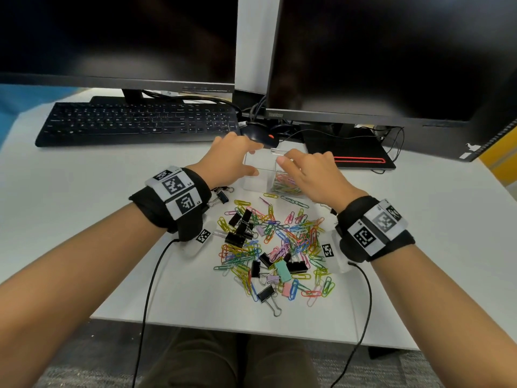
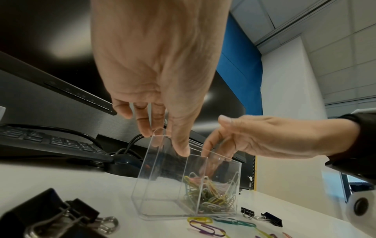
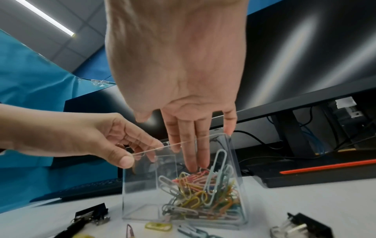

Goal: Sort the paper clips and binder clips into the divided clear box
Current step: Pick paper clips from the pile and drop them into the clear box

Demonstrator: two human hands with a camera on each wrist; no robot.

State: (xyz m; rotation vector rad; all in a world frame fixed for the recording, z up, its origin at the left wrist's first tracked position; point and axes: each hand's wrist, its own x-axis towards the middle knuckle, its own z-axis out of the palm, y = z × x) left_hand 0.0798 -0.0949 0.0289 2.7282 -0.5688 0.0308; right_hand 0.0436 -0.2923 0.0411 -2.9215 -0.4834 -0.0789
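Gripping the rim of the clear box [image 1: 258, 175] at its left end, your left hand [image 1: 228, 161] is steadying it on the worktop [image 1: 98, 197]. Your right hand [image 1: 310, 175] is reaching straight fingers [image 3: 193, 154] into the right compartment, apparently touching the paper clips [image 3: 203, 198] there. Loose clips [image 1: 279, 247] are lying just nearer.
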